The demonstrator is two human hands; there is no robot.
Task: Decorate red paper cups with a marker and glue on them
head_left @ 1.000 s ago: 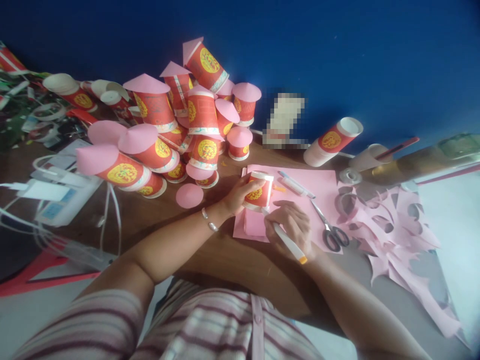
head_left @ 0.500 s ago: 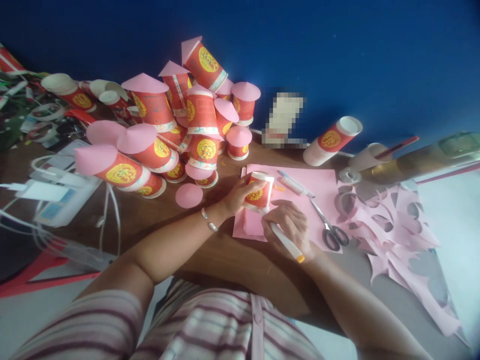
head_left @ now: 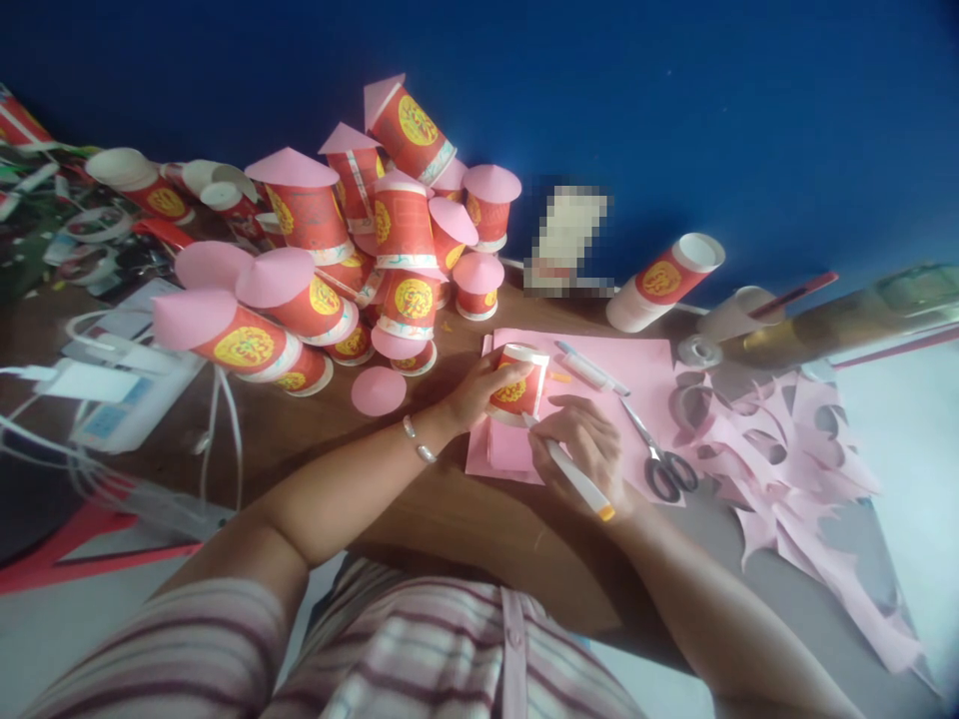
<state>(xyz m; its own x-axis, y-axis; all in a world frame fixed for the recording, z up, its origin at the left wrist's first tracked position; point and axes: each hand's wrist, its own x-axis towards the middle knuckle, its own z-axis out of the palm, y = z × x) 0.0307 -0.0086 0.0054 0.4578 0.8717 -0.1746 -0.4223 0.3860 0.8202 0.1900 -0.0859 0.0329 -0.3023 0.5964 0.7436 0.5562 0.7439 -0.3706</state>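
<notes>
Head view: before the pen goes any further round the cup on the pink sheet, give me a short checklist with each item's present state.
1. Left hand steadies the red paper cup: ok.
2. Cup stands on the pink paper sheet: ok.
3. Right hand has a grip on the pen: ok.
4. Pen tip meets the sheet at the cup's base: cannot tell, blurred.
5. Scissors lie apart from the right hand: ok.
6. Traced line visible on the sheet: cannot tell.
</notes>
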